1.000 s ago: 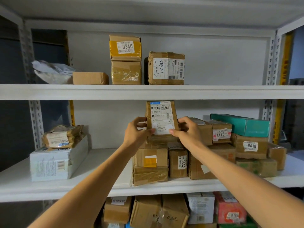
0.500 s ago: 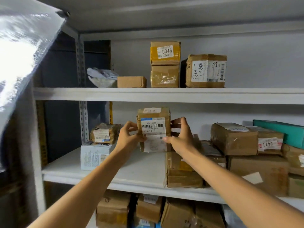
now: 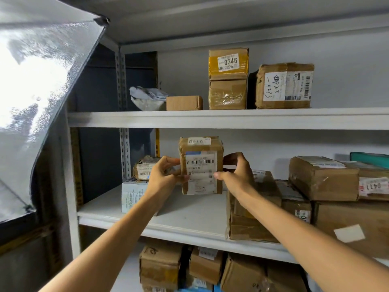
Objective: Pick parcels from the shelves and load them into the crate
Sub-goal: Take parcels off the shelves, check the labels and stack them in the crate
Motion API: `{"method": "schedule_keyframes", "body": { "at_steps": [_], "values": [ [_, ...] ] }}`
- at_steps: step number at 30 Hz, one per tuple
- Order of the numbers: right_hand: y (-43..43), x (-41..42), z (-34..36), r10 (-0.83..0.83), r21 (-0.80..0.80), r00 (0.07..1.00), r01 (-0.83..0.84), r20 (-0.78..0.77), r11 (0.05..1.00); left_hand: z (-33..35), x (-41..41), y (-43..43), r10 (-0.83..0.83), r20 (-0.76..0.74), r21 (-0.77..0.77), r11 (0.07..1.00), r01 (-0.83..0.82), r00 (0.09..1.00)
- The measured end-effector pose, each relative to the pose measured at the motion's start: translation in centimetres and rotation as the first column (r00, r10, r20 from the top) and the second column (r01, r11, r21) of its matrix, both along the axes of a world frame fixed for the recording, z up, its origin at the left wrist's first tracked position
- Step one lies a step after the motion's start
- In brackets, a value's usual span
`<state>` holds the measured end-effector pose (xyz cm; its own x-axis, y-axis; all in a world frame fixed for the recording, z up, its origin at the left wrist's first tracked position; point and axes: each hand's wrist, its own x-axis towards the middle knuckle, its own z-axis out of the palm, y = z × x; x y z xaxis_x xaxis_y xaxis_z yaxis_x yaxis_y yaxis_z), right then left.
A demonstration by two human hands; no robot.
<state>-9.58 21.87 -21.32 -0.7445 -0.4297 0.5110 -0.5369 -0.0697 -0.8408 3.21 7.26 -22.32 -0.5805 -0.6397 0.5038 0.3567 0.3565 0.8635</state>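
Left hand (image 3: 163, 175) and right hand (image 3: 235, 175) pinch opposite side faces of a small taped parcel (image 3: 201, 165), held upright above the shelf's (image 3: 189, 220) left half; it looks stiff, light, its tape perhaps slick, so gripping the sides suits.

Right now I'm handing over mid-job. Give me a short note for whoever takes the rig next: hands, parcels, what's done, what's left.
Left hand: grips the parcel by its left side.
Right hand: grips its right side.
Parcel: upright, label facing the camera, held at the middle shelf, apart from the other boxes.
Crate: not in view.
Done: this parcel is picked.
Left: carry it to the crate. More boxes wait on the top shelf, such as box 0346, and on the middle and lower shelves.
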Motion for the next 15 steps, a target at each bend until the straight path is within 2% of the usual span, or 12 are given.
{"method": "schedule_keyframes", "body": {
  "at_steps": [3, 6, 11, 15],
  "values": [
    [0.0, -0.1, 0.2, 0.012, -0.049, 1.000, -0.012, 0.004, 0.999, 0.2, 0.0, 0.2, -0.009, 0.019, -0.001, 1.000, 0.009, 1.000],
    [0.1, 0.1, 0.4, 0.023, -0.076, 0.995, -0.030, -0.096, 0.997, 0.4, -0.5, 0.4, -0.065, 0.026, 0.030, 0.997, 0.065, 0.998],
    [0.4, 0.2, 0.7, 0.195, -0.026, 0.976, -0.198, -0.098, 0.980, 0.0, -0.8, -0.5, -0.187, 0.023, 0.209, 0.962, 0.178, 0.982],
    [0.4, 0.2, 0.6, 0.251, 0.006, 0.964, -0.251, -0.084, 0.968, -0.6, -1.4, -1.3, -0.177, 0.073, 0.284, 0.947, 0.150, 0.981]
  ]
}}
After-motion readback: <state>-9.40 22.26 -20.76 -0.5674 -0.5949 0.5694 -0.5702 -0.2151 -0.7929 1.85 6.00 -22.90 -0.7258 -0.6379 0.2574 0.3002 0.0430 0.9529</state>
